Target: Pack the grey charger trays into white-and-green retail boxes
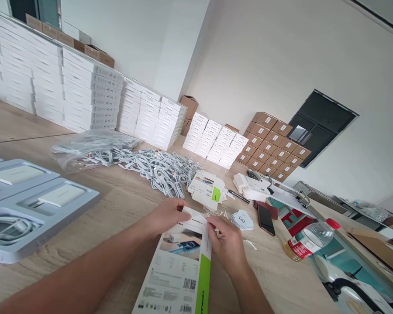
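Note:
A long white and green printed cardboard box [175, 272] points away from me, its near end cut off by the bottom of the view. My left hand [170, 216] pinches the left side of its far end, thumb on top at the white flap. On the opposite corner, the fingers of my right hand [224, 235] are closed at the edge. Just beyond them lies a pile of flattened cartons [205, 187] with the same print. A small stack of white cards [242, 220] sits to the right of my right hand.
Coiled white cables [160, 170] are heaped beyond my hands. At left stand trays [68, 218] with white chargers and a cable. Stacks of white boxes [77, 87] line the back. A phone [266, 220] and an oil bottle [311, 240] are on the right, brown cartons [268, 146] farther off.

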Demonstrator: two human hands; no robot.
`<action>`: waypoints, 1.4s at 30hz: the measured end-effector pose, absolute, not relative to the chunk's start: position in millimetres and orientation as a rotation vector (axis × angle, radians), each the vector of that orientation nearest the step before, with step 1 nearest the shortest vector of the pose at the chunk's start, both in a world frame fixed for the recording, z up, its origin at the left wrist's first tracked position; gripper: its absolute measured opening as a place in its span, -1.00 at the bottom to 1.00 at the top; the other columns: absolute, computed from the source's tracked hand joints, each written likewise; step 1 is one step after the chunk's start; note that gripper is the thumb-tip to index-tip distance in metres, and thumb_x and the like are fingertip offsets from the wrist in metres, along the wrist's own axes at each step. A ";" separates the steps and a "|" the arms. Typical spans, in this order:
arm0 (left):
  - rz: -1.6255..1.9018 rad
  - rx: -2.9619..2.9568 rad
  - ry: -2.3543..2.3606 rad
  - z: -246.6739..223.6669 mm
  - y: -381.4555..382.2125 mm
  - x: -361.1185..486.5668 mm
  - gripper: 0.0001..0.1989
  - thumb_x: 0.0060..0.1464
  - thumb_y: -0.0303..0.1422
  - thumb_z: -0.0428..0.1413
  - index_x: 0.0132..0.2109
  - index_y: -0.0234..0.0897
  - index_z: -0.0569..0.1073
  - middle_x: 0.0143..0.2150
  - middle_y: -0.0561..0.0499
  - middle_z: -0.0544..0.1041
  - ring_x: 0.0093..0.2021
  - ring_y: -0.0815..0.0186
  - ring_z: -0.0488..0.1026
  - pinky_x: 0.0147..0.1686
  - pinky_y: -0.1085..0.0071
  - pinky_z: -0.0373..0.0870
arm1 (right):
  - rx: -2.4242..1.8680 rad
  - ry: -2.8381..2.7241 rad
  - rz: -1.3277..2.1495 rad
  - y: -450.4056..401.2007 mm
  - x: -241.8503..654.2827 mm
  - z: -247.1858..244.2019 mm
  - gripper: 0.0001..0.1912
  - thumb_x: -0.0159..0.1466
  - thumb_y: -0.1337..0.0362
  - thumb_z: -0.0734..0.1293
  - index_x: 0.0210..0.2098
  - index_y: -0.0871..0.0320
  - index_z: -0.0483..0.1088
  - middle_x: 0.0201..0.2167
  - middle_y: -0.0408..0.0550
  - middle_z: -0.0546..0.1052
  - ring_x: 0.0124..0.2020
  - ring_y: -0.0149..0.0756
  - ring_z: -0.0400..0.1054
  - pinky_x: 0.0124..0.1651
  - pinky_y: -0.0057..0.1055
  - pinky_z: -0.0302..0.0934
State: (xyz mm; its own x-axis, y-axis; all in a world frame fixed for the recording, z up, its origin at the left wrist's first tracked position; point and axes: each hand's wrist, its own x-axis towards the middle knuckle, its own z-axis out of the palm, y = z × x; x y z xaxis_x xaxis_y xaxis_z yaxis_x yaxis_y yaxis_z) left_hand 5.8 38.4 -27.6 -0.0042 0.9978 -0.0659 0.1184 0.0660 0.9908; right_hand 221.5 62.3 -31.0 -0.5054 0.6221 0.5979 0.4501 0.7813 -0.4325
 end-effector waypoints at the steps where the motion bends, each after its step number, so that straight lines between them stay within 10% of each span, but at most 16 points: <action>1: 1.117 1.258 1.325 -26.7 37.2 7.0 -0.83 -0.15 -0.31 0.19 -0.35 -0.29 0.52 -0.41 0.04 0.53 -0.39 0.24 0.45 -0.41 0.42 0.28 | -0.774 -2.223 0.208 61.2 221.0 -30.7 -0.75 0.34 0.36 0.20 -0.21 0.08 0.53 -0.35 -0.05 0.58 -0.34 -0.27 0.43 -0.31 -0.38 0.31; 25: 1.271 1.642 1.356 -16.1 23.1 19.2 -0.86 0.08 -0.27 0.09 -0.31 -0.23 0.48 -0.45 0.13 0.42 -0.41 0.31 0.33 -0.40 0.45 0.21 | -0.760 -2.261 -0.217 51.7 209.8 -35.2 -0.74 0.20 0.55 0.23 -0.34 0.12 0.48 -0.36 -0.07 0.54 -0.32 -0.27 0.40 -0.29 -0.38 0.23; 35: 1.230 1.503 1.234 -20.8 25.6 17.5 -0.83 0.00 -0.32 0.20 -0.25 -0.22 0.40 -0.42 0.15 0.41 -0.44 0.36 0.33 -0.48 0.49 0.23 | -0.856 -1.997 0.493 71.9 226.1 -29.8 -0.64 0.14 0.24 0.45 -0.05 -0.02 0.51 0.08 0.02 0.44 0.02 -0.10 0.37 -0.06 -0.21 0.35; 42: 1.235 1.491 1.168 -19.0 22.1 17.2 -0.80 0.02 -0.31 0.21 -0.19 -0.22 0.42 -0.35 0.11 0.46 -0.34 0.30 0.42 -0.37 0.44 0.39 | -0.865 -1.784 1.155 73.8 229.3 -29.7 -0.49 0.08 0.13 0.50 0.02 0.03 0.46 -0.13 -0.05 0.56 -0.19 -0.19 0.43 -0.15 -0.26 0.37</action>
